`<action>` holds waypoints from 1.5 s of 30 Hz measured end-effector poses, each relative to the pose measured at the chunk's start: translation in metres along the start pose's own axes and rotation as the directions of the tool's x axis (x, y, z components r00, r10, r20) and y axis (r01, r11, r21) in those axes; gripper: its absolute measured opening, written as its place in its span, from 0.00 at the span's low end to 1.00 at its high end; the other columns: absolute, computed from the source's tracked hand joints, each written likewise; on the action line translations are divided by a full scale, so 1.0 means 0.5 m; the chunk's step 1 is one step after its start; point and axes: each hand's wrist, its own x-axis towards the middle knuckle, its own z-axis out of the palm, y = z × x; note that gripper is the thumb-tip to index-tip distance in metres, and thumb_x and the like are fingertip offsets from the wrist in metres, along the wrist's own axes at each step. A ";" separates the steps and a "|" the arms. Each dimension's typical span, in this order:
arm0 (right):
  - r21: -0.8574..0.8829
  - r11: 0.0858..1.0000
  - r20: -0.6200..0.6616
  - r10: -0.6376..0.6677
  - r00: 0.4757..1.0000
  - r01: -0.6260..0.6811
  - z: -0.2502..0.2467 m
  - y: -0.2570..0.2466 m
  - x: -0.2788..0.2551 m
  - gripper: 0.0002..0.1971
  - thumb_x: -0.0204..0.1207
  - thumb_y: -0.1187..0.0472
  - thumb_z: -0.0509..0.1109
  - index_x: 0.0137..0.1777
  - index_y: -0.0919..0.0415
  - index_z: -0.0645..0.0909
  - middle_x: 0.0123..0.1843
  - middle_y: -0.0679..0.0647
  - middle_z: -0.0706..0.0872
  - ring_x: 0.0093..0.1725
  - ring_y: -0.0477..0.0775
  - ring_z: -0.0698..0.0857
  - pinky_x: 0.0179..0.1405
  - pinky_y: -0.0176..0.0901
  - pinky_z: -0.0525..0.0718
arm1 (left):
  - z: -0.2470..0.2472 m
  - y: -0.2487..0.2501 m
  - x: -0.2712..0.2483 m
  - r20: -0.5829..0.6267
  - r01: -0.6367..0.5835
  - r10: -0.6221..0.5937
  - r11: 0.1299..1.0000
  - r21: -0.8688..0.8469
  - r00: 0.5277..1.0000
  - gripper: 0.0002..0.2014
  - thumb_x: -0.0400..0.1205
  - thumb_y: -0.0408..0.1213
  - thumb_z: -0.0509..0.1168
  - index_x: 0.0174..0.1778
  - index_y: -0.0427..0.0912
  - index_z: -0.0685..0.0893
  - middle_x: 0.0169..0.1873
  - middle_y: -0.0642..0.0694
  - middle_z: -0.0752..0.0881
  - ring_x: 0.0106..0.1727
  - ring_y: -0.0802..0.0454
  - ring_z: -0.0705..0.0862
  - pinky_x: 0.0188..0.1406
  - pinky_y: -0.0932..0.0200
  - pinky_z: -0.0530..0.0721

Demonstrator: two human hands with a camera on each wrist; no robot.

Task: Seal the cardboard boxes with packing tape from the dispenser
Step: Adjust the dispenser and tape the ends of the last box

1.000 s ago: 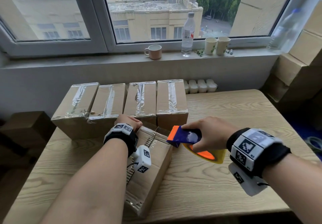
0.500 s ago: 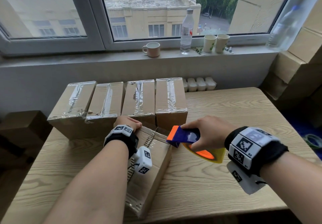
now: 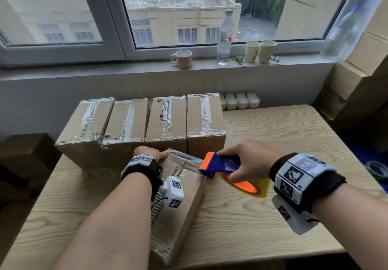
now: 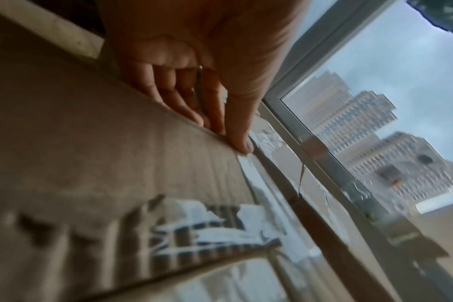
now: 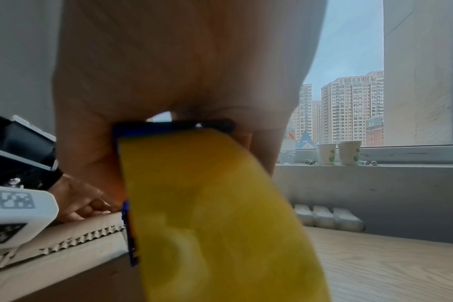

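A long cardboard box [image 3: 180, 211] lies on the table in front of me, with torn tape along its top seam. My left hand [image 3: 153, 154] presses on its far end, fingers straight down over the far edge [image 4: 194, 98]. My right hand [image 3: 247, 160] grips the tape dispenser [image 3: 222, 164], blue with an orange front lip. It holds a yellow tape roll [image 3: 258, 187] and hovers at the box's far right corner. In the right wrist view the tape roll [image 5: 207, 214] fills the middle, and the box [image 5: 65, 255] lies to the left.
A row of taped cardboard boxes [image 3: 165, 120] stands side by side just behind the near box. The wooden table [image 3: 273, 135] extends to the right. More cartons [image 3: 361, 76] are stacked at the right wall. A mug [image 3: 182, 58], a bottle [image 3: 224, 36] and two paper cups [image 3: 260, 51] sit on the windowsill.
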 end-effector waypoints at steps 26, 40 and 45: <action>-0.007 1.000 -0.006 0.021 1.000 -0.021 -0.004 -0.009 0.007 0.36 0.65 0.43 0.73 0.75 0.32 0.70 0.60 0.37 0.84 0.54 0.46 0.80 0.42 0.38 0.72 | 0.019 0.030 -0.060 0.323 -0.709 0.643 0.535 0.460 0.695 0.06 0.76 0.45 0.74 0.45 0.49 0.93 0.31 0.58 0.82 0.39 0.60 0.80 0.45 0.66 0.76; 0.022 1.000 -0.006 0.003 1.000 -0.003 0.005 -0.002 0.008 0.36 0.65 0.45 0.74 0.76 0.34 0.70 0.61 0.38 0.83 0.55 0.46 0.80 0.44 0.39 0.74 | 0.065 0.048 -0.114 0.393 -0.702 0.582 0.593 0.394 0.712 0.03 0.72 0.39 0.76 0.40 0.50 0.93 0.34 0.56 0.89 0.44 0.58 0.87 0.48 0.63 0.85; 0.017 1.000 -0.004 -0.002 1.000 0.002 0.005 -0.001 0.008 0.36 0.65 0.45 0.74 0.76 0.34 0.70 0.61 0.38 0.83 0.49 0.44 0.76 0.43 0.39 0.72 | 0.088 0.029 -0.118 0.367 -0.652 0.539 0.638 0.409 0.758 0.03 0.75 0.45 0.72 0.38 0.57 0.91 0.36 0.56 0.88 0.48 0.54 0.86 0.63 0.52 0.80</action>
